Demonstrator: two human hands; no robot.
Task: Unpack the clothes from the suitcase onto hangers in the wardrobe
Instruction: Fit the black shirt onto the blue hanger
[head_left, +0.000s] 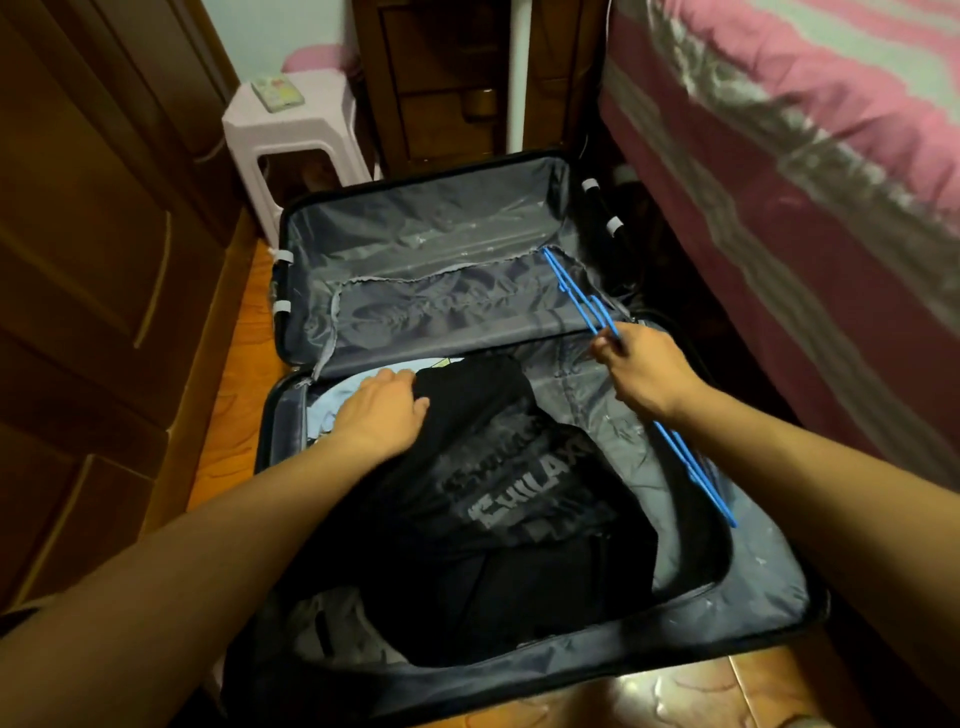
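Note:
An open dark suitcase (769, 608) with grey lining lies on the wooden floor. In its near half lies a black T-shirt (498, 499) with grey lettering, on top of a light blue garment (332, 410). My left hand (382, 413) grips the upper left edge of the black T-shirt. My right hand (647, 371) holds blue plastic hangers (576, 293) over the right side of the suitcase; their long bars run from the lid down past my wrist. The far half of the suitcase holds no clothes.
The brown wooden wardrobe (83, 270) stands at the left with its doors closed. A pale pink plastic stool (291, 130) sits behind the suitcase. A bed with a pink striped cover (810, 135) runs along the right. A dark wooden cabinet (441, 78) is at the back.

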